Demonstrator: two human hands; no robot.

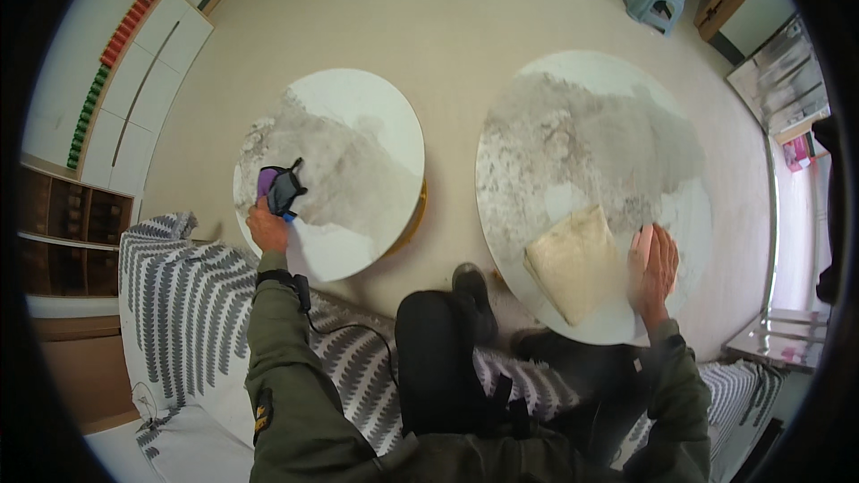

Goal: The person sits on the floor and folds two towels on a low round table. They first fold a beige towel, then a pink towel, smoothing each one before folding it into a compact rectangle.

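Observation:
Two round, white-and-grey marbled tables stand before me. At the near left edge of the smaller table (362,121), my left hand (267,225) is at a small purple, grey and black fabric item (282,189), apparently gripping its near end. My right hand (656,275) is closed around a pink object (645,245) over the right side of the larger table (564,80); most of that object is hidden by the fingers. To the left of the right hand, a folded cream-coloured cloth or packet (574,265) lies on the larger table.
A sofa with a grey-and-white patterned cover (181,295) is under and beside me. White cabinets (144,74) with rows of red and green cans line the left wall. A grey-blue plastic stool (652,0) stands at the back right. Yellow legs show under the smaller table.

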